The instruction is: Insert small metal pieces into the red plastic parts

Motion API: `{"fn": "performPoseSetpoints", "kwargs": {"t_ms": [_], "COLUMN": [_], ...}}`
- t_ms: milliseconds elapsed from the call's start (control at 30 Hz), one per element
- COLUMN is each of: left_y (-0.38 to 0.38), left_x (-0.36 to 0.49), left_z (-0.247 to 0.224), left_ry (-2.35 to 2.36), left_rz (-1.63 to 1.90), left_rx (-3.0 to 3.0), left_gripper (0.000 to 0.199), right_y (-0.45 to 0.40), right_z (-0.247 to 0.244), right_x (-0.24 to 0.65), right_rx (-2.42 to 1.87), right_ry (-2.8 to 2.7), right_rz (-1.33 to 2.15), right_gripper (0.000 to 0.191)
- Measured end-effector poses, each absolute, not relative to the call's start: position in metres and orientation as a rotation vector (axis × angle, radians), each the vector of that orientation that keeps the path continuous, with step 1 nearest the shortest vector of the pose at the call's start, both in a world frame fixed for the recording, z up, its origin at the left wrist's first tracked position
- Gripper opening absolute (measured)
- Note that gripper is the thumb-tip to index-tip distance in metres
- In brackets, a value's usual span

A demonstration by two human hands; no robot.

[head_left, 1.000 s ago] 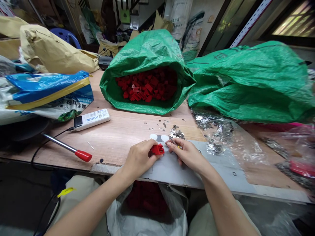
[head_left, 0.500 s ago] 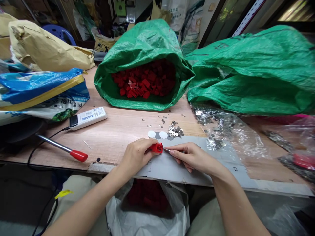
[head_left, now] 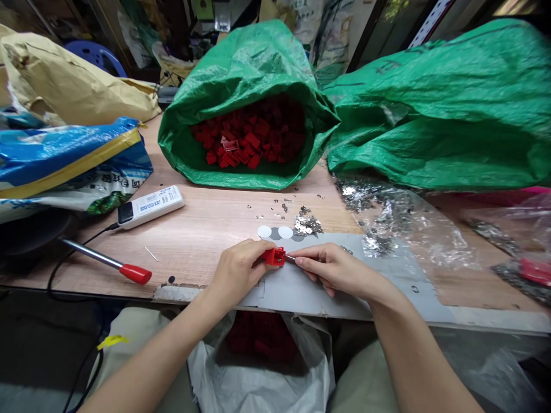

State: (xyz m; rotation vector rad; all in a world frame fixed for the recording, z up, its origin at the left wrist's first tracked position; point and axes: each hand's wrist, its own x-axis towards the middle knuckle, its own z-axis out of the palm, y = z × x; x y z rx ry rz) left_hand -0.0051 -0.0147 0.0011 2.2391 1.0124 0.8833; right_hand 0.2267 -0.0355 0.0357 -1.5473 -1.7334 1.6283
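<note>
Between the thumb and fingers of my left hand (head_left: 239, 267) is a small red plastic housing (head_left: 275, 256), its open side turned to the right. My right hand (head_left: 329, 267) pinches a thin metal tool (head_left: 290, 258), whose tip is at the open side of the housing; whether it touches inside I cannot tell. Both hands are just above the grey sheet (head_left: 344, 298) at the table's front edge. Behind them lies a small heap of flat metal pieces (head_left: 306, 222), beside white discs (head_left: 284, 232).
A green sack (head_left: 258, 60) of red plastic parts stands behind; another green sack (head_left: 451, 109) lies right. Clear plastic bags (head_left: 413, 229) hold metal pieces. At left are a white corded device (head_left: 155, 205) and a red-tipped lever (head_left: 135, 273). A white bag (head_left: 262, 384) hangs below the edge.
The camera view has shifted slightly. Both hands keep their grips, with the metal tool's tip still at the red housing's open side.
</note>
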Motion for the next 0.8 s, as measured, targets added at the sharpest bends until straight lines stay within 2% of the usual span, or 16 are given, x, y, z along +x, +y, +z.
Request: {"fn": "performPoseSetpoints", "kwargs": {"t_ms": [467, 800], "left_y": [-0.016, -0.015], "left_x": [-0.007, -0.007], "left_z": [0.004, 0.008], "left_ry": [1.064, 1.041], "left_rz": [0.767, 0.756], "left_rx": [2.246, 2.217], "left_gripper": [0.007, 0.003], "right_y": [-0.037, -0.041], "right_z": [0.036, 0.04], "right_x": [0.223, 0.208], "right_rx": [-1.584, -1.695], "right_ry": [-1.784, -1.882], "right_rz": [1.55, 1.257], "right_gripper": [0.046, 0.037]}}
